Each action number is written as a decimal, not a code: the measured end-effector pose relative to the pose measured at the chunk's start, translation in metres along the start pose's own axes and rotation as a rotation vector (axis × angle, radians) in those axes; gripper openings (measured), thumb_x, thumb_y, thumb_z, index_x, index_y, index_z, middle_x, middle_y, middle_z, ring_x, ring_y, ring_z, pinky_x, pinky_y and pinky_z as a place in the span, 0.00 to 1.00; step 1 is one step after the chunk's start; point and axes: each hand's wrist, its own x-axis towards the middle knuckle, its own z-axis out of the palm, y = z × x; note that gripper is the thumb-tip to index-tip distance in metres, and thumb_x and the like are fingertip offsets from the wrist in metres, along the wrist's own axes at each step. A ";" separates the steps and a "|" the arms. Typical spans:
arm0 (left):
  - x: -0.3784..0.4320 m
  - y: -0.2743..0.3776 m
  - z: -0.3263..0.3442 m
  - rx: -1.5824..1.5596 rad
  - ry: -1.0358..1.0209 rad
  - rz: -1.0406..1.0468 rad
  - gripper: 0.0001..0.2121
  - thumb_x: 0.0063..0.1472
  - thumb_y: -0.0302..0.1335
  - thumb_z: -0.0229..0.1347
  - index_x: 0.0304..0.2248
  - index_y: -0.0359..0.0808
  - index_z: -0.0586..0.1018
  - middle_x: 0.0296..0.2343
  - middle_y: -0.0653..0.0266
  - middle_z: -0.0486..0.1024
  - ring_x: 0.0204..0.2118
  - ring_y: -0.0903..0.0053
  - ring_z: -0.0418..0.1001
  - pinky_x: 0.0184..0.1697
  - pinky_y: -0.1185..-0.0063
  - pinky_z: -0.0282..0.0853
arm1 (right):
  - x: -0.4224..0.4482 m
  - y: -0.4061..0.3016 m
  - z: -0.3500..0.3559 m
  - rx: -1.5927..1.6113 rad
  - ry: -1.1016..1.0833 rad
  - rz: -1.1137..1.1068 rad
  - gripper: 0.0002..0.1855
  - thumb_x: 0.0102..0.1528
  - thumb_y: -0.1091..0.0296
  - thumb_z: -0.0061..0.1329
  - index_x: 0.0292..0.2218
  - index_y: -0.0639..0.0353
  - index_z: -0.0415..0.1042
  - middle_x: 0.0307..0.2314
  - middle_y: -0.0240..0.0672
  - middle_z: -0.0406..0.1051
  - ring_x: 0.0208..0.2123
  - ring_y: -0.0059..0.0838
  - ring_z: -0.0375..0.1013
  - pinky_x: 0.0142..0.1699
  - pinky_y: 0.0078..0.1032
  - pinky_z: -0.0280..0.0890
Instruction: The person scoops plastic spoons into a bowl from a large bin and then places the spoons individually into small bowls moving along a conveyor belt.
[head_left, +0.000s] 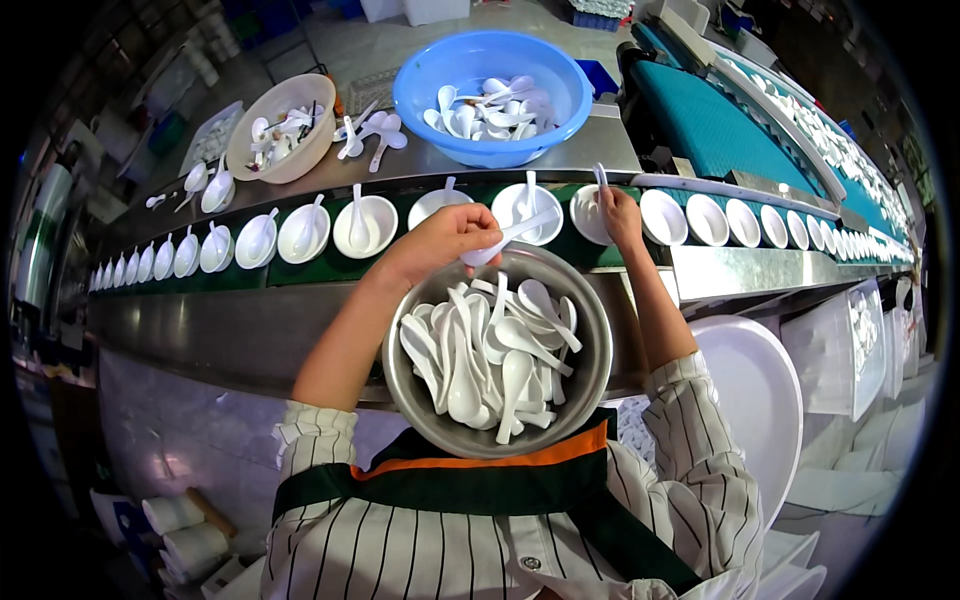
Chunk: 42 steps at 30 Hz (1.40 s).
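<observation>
My left hand (463, 234) holds a white soup spoon (510, 234) above the far rim of a steel bowl (598, 375). Many white spoons (465, 390) are heaped in that bowl, which is close against my body. My right hand (621, 216) grips a white spoon (600, 180) by its upright handle, over a white bowl (586, 216) on the green conveyor belt (409, 217). To the left, bowls on the belt each have a spoon in them, like the bowl (365, 226) left of my left hand. Bowls to the right, such as the nearest bowl (664, 217), show no spoon.
Beyond the belt, a blue basin (491, 52) and a cream basin (326, 150) hold more spoons, with loose spoons (386, 135) between them. A teal conveyor (720, 127) runs at the back right. A large white round tub (742, 390) and clear plastic bins (825, 352) are at my right.
</observation>
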 end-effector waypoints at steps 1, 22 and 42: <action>0.000 0.002 0.002 0.024 0.000 0.002 0.07 0.57 0.30 0.49 0.30 0.35 0.69 0.23 0.65 0.73 0.24 0.86 0.69 0.24 0.87 0.65 | 0.005 0.004 0.001 -0.039 0.016 -0.013 0.17 0.56 0.60 0.37 0.26 0.62 0.72 0.19 0.37 0.71 0.23 0.28 0.70 0.32 0.24 0.62; 0.029 0.017 0.025 0.085 0.119 0.063 0.07 0.56 0.27 0.50 0.31 0.32 0.67 0.26 0.61 0.72 0.28 0.81 0.71 0.27 0.82 0.70 | -0.051 -0.119 -0.032 0.847 -0.642 -0.150 0.14 0.53 0.65 0.45 0.38 0.65 0.69 0.32 0.33 0.70 0.35 0.22 0.69 0.43 0.21 0.64; 0.014 -0.001 0.060 1.148 -0.601 -0.190 0.14 0.39 0.31 0.57 0.28 0.33 0.75 0.26 0.54 0.73 0.36 0.63 0.70 0.41 0.71 0.61 | -0.022 -0.039 -0.033 0.275 -0.125 -0.145 0.15 0.52 0.70 0.45 0.41 0.64 0.64 0.28 0.43 0.72 0.29 0.28 0.73 0.32 0.22 0.69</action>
